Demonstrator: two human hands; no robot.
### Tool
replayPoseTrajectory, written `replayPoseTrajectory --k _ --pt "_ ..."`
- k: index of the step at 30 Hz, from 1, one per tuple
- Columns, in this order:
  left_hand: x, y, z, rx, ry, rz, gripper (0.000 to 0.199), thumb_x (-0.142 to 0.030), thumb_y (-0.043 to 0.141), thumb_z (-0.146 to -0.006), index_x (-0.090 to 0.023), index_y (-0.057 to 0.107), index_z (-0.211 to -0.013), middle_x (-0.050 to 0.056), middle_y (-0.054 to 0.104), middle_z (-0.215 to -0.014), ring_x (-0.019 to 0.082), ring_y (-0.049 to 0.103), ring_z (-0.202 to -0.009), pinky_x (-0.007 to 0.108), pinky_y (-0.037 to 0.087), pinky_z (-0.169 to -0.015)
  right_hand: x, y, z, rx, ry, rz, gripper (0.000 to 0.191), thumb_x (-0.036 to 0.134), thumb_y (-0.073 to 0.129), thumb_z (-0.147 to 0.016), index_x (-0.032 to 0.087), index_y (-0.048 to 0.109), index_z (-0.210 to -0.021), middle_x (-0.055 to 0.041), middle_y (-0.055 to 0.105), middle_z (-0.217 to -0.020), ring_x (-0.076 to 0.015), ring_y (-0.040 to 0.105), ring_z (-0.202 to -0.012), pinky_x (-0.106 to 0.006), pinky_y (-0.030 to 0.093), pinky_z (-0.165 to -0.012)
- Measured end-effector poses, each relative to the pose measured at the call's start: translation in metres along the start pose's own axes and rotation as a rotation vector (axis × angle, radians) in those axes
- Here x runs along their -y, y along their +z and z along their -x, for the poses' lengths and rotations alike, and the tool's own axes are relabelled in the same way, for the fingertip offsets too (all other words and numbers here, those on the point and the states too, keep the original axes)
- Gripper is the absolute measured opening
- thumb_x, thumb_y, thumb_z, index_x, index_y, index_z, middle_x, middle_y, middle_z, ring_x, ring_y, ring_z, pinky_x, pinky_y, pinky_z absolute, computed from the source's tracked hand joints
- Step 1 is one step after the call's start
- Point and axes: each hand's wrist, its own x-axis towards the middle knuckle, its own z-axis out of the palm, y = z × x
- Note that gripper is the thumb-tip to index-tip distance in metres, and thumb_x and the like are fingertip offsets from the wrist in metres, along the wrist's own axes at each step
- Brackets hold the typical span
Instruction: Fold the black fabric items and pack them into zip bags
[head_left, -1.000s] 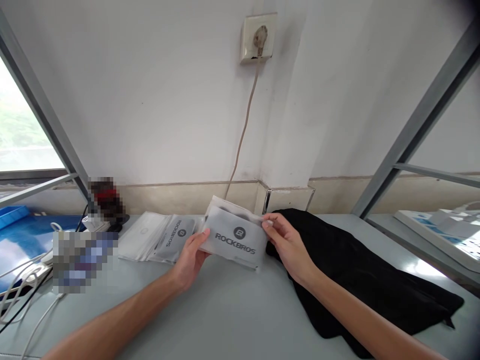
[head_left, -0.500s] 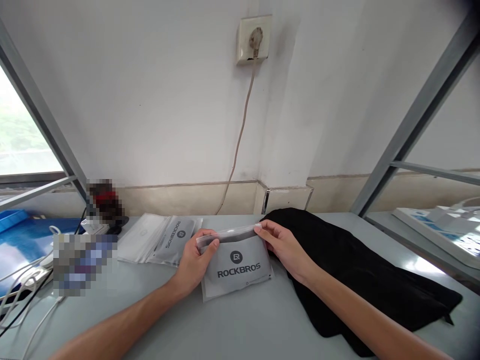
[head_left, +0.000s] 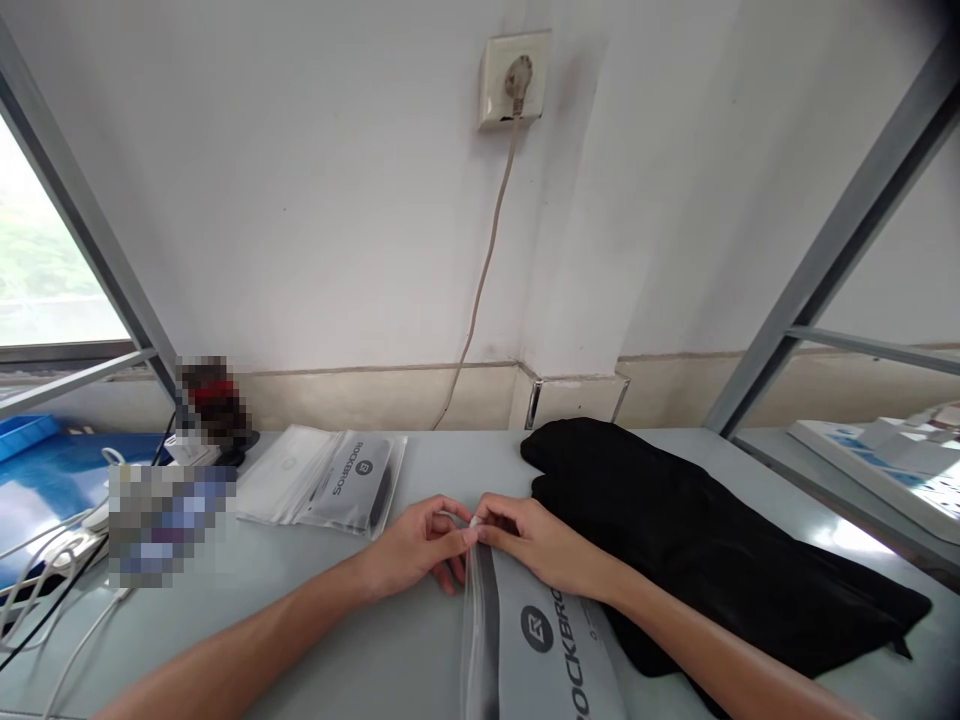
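A frosted zip bag [head_left: 517, 670] printed ROCKBROS lies turned sideways at the front of the table, with grey contents inside and its lower part cut off by the frame. My left hand [head_left: 412, 548] pinches the bag's far corner, at the end of its zip edge, between thumb and finger. My right hand [head_left: 538, 548] closes on the same corner from the other side, fingertips touching the left ones. A small white piece, perhaps the zip slider, shows between them. Black folded fabric [head_left: 675, 540] spreads just right of the bag, partly under my right forearm.
Another filled ROCKBROS bag [head_left: 356, 485] rests at the back left beside several flat clear bags [head_left: 279, 470]. White cables [head_left: 67, 560] and blurred items lie at the far left. A plugged wall socket [head_left: 515, 80] is above; a grey metal frame [head_left: 795, 290] rises on the right.
The zip bag has been turned about a quarter turn and drawn toward me. My hands, formerly apart along its top edge, now meet at one corner.
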Motion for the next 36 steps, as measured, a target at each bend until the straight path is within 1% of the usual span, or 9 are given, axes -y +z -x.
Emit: replayPoseTrajectory --k 5,10,15,19,24,27,31,34,36 --pt "0.004 0.001 -0.001 -0.008 0.002 -0.053 0.046 -0.058 0.078 -0.083 -0.017 0.057 -0.091 0.001 0.068 -0.072 0.013 0.063 -0.056 0.024 0.052 -0.051 0.008 -0.001 0.004 0.084 0.022 -0.052 0.027 0.044 0.058 -0.101 0.021 0.062 -0.088 0.0022 0.056 -0.080 -0.0164 0.048 -0.075 -0.028 0.039 -0.069" --pt "0.002 0.004 -0.001 -0.026 0.026 -0.106 0.046 -0.060 0.074 -0.085 -0.017 0.058 -0.088 -0.002 0.062 -0.064 0.013 0.059 -0.053 0.023 0.050 -0.046 0.009 0.000 0.007 0.091 0.030 -0.043 0.032 0.049 0.058 -0.101 0.022 0.055 -0.084 0.0048 0.047 -0.073 -0.0146 0.041 -0.069 -0.027 0.033 -0.062" --pt "0.007 0.004 -0.002 -0.014 0.086 -0.113 0.045 -0.061 0.070 -0.089 -0.019 0.056 -0.088 -0.005 0.054 -0.063 0.012 0.054 -0.053 0.022 0.047 -0.043 0.008 0.005 0.006 0.057 0.010 -0.050 0.032 0.049 0.057 -0.102 0.022 0.055 -0.084 0.0048 0.048 -0.073 -0.0145 0.041 -0.069 -0.027 0.034 -0.062" --pt "0.006 0.003 -0.001 -0.002 0.062 -0.118 0.045 -0.061 0.071 -0.088 -0.019 0.055 -0.088 -0.006 0.051 -0.067 0.010 0.048 -0.052 0.022 0.044 -0.044 0.002 0.001 0.000 -0.078 -0.018 -0.035 0.031 0.049 0.056 -0.101 0.022 0.059 -0.085 0.0041 0.051 -0.074 -0.0152 0.044 -0.069 -0.028 0.036 -0.064" --pt "-0.002 -0.002 0.000 -0.027 0.138 -0.172 0.040 -0.055 0.070 -0.091 -0.018 0.057 -0.085 -0.005 0.047 -0.072 0.009 0.039 -0.063 0.022 0.031 -0.057 -0.009 -0.013 -0.008 -0.392 -0.019 -0.062 0.035 0.054 0.059 -0.097 0.023 0.059 -0.081 0.0021 0.056 -0.075 -0.0185 0.051 -0.073 -0.030 0.040 -0.069" --pt "-0.007 -0.006 0.001 0.036 0.128 -0.146 0.039 -0.054 0.070 -0.093 -0.018 0.056 -0.085 -0.005 0.045 -0.073 0.010 0.037 -0.065 0.023 0.030 -0.059 -0.017 -0.023 -0.011 -0.488 -0.006 -0.077 0.035 0.056 0.063 -0.093 0.023 0.061 -0.081 0.0009 0.060 -0.077 -0.0196 0.054 -0.074 -0.031 0.042 -0.069" --pt "-0.007 -0.007 0.004 0.090 0.076 -0.129 0.039 -0.057 0.066 -0.094 -0.020 0.054 -0.089 -0.004 0.050 -0.075 0.010 0.048 -0.063 0.021 0.040 -0.055 -0.027 -0.038 -0.012 -0.587 0.023 -0.065 0.034 0.055 0.064 -0.091 0.023 0.063 -0.080 0.0004 0.062 -0.075 -0.0202 0.055 -0.072 -0.032 0.043 -0.068" --pt "-0.004 -0.006 0.004 0.069 0.044 -0.079 0.042 -0.062 0.062 -0.095 -0.022 0.050 -0.094 0.001 0.063 -0.086 0.015 0.063 -0.066 0.025 0.051 -0.052 -0.033 -0.052 -0.011 -0.763 0.053 -0.090 0.033 0.056 0.066 -0.088 0.024 0.063 -0.080 0.0004 0.063 -0.074 -0.0202 0.054 -0.071 -0.033 0.042 -0.067" --pt "-0.002 -0.006 0.003 0.013 0.079 -0.062 0.041 -0.061 0.059 -0.096 -0.022 0.047 -0.093 0.004 0.068 -0.090 0.015 0.065 -0.066 0.025 0.052 -0.051 -0.036 -0.060 -0.011 -0.881 0.070 -0.159 0.034 0.057 0.070 -0.084 0.024 0.063 -0.080 0.0008 0.062 -0.074 -0.0199 0.053 -0.071 -0.033 0.041 -0.068"
